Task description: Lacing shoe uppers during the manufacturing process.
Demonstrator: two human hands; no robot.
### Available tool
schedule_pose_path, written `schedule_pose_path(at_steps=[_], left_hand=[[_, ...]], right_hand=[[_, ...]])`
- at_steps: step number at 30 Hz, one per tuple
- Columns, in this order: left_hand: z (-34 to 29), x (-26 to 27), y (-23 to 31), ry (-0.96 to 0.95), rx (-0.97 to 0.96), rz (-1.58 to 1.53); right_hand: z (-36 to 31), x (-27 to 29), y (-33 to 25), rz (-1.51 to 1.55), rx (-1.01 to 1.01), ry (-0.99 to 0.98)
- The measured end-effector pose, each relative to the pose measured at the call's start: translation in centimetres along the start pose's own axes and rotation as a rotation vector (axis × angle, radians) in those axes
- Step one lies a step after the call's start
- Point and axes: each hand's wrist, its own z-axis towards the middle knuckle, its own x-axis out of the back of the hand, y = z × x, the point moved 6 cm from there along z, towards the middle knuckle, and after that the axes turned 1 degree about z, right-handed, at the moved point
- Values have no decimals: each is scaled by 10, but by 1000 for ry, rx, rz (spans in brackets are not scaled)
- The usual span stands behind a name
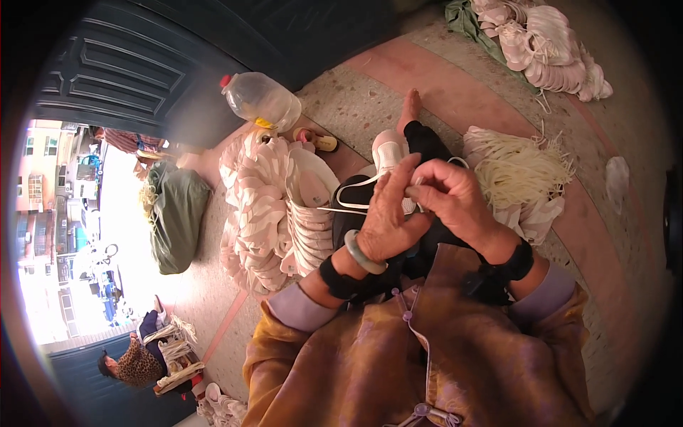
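Observation:
A pale pink and white sneaker (390, 152) rests between my dark-trousered legs, with my hands over its near part. My left hand (390, 212) has its fingers stretched out beside the right fingertips. A white shoelace (346, 207) runs out from under this hand to the left, and a loop of it rises toward the sneaker. My right hand (453, 193) is closed, thumb and forefinger pinched together close to the left palm. White lace shows behind the right fingers, though the pinched end itself is mostly hidden.
Stacked pink-white sneakers (260, 213) stand left of my legs. Cream laces (519, 171) lie in a heap at right. A plastic jug (263, 102), a green sack (178, 217) and more shoes (548, 50) are around. A person (139, 363) sits at lower left.

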Motion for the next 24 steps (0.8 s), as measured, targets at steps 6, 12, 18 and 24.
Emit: schedule_pose_path(at_steps=[6, 12, 18, 24], left_hand=[[-15, -11, -13, -301, 95, -325], [-46, -8, -49, -546, 113, -215], [-45, -20, -57, -612, 131, -314], [-38, -39, -55, -641, 4, -301]], right_hand=[[9, 62, -20, -88, 130, 282], [-15, 215, 23, -280, 124, 684], [-38, 291, 99, -484, -9, 779], [-1, 211, 164, -923, -169, 64]])
